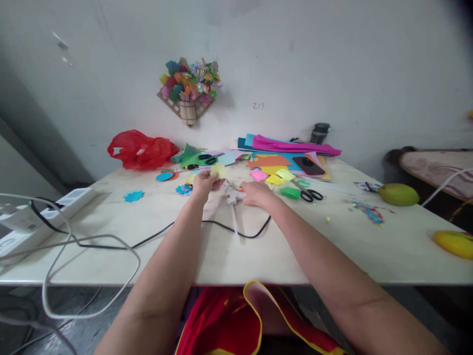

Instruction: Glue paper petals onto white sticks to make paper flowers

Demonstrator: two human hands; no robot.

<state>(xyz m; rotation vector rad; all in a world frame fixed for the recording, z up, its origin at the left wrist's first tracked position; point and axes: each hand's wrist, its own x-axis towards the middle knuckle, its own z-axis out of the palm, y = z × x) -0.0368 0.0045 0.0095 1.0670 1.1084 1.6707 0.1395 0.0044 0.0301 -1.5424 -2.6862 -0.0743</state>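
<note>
Near the middle of the table, my left hand pinches a pale yellow paper cutout by its edge. To its right, my right hand is closed around the handle of a white glue gun. A translucent glue stick sticks out of the back of the gun towards me. Blue scalloped paper cutouts lie just left of my left hand. Beyond my right hand are a pink packet and a yellow packet.
Black-handled scissors and a green packet lie to the right. A black cord crosses the table towards a white power strip. Coloured paper sheets, a phone and a red plastic bag sit along the back. A green mango rests far right.
</note>
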